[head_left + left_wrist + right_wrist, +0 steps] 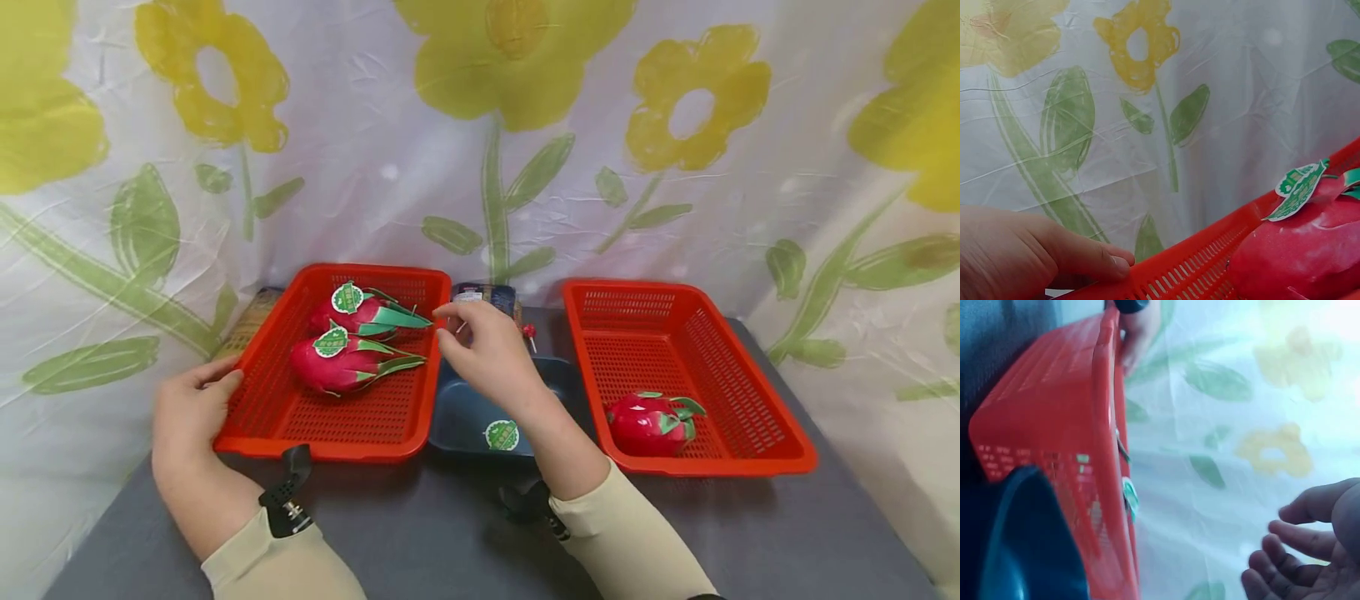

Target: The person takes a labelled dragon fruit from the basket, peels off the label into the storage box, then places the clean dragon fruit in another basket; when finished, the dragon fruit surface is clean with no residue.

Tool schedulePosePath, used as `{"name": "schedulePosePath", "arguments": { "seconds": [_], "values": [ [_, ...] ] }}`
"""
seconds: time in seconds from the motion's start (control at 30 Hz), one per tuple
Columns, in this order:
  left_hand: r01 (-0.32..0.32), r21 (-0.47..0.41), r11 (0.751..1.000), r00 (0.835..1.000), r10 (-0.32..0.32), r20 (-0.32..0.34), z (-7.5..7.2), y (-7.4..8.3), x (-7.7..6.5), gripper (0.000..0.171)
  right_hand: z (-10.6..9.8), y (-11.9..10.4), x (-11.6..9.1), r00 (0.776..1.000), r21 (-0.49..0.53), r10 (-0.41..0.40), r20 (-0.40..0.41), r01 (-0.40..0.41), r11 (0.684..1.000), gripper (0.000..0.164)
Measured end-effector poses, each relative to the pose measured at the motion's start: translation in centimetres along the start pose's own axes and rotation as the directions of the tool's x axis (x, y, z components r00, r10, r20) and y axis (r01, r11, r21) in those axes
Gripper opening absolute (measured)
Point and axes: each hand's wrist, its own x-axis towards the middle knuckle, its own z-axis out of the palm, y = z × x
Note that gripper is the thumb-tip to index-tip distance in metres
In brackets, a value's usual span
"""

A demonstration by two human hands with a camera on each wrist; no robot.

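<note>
My left hand (191, 417) holds the left rim of a red plastic basket (360, 429), its thumb (1113, 265) on the rim. Inside lie two pink dragon fruits with green leaf tips, the rear one (367, 315) and the front one (330, 363), each bearing a green-and-white sticker. Near that basket's right rim, my right hand (491, 354) hovers with loosely bent fingers; the right wrist view shows them apart from the rim, holding nothing. A third dragon fruit (651, 423) sits at the front of the right red basket (776, 400).
Between the baskets stands a dark blue tray (457, 417) with a green sticker (502, 435), partly hidden by my right arm. Behind it are a dark package (495, 293) and a red lollipop (529, 332). A flowered curtain (360, 192) hangs behind the grey table (420, 533).
</note>
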Motion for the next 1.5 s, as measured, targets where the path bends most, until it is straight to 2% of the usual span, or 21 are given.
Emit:
{"name": "schedulePosePath", "arguments": {
  "seconds": [0.1, 0.27, 0.37, 0.53, 0.6, 0.7, 0.83, 0.93, 1.1, 1.27, 1.5],
  "values": [
    [-0.010, -0.001, 1.000, 1.000, 0.010, 0.002, -0.1, 0.1, 0.1, 0.047, 1.5, -1.2, 1.8, 0.992, -0.051, 0.003, 0.126, 0.004, 0.999, 0.026],
    [-0.015, -0.008, 1.000, 1.000, 0.015, -0.002, -0.1, 0.4, 0.0, 0.046, 4.4, -2.1, 5.4, 0.956, -0.157, -0.003, 0.294, 0.051, 0.986, 0.029],
    [-0.015, -0.004, 1.000, 1.000, 0.015, -0.009, -0.1, 0.4, 0.0, 0.046, 6.3, -1.6, 7.3, 0.916, -0.178, 0.033, 0.400, 0.042, 0.983, 0.033],
    [-0.001, 0.000, 1.000, 1.000, 0.001, -0.011, -0.1, 0.3, -0.2, 0.045, 9.3, 0.1, 9.3, 0.823, -0.221, 0.097, 0.560, 0.035, 0.975, 0.045],
    [0.006, -0.003, 1.000, 1.000, -0.006, -0.008, -0.2, 0.2, -0.2, 0.045, 10.3, 0.7, 9.7, 0.805, -0.248, 0.100, 0.585, 0.060, 0.967, 0.044],
    [0.009, -0.008, 1.000, 1.000, -0.010, -0.008, -0.2, 0.1, -0.2, 0.046, 11.5, 1.6, 9.8, 0.815, -0.291, 0.098, 0.572, 0.090, 0.952, 0.035],
    [0.003, -0.009, 1.000, 1.000, -0.003, -0.014, -0.1, 0.1, -0.2, 0.045, 12.3, 2.2, 9.6, 0.857, -0.342, 0.106, 0.504, 0.085, 0.936, 0.022],
    [0.000, -0.007, 1.000, 1.000, 0.000, -0.016, 0.0, 0.1, -0.1, 0.044, 12.6, 2.3, 9.4, 0.879, -0.330, 0.104, 0.464, 0.062, 0.942, 0.019],
    [0.002, -0.021, 1.000, 1.000, -0.003, -0.009, 0.0, 0.1, -0.2, 0.045, 12.5, 1.9, 8.8, 0.896, -0.243, 0.075, 0.438, 0.037, 0.969, 0.014],
    [0.004, -0.028, 1.000, 1.000, -0.004, -0.004, 0.1, 0.1, -0.3, 0.045, 11.0, 1.0, 8.1, 0.925, -0.154, 0.004, 0.381, 0.059, 0.986, 0.012],
    [0.002, -0.038, 0.999, 1.000, -0.002, -0.004, -0.1, 0.0, -0.1, 0.046, 6.9, -0.7, 7.5, 0.952, -0.056, -0.071, 0.297, 0.092, 0.994, 0.015]
  ]
}}
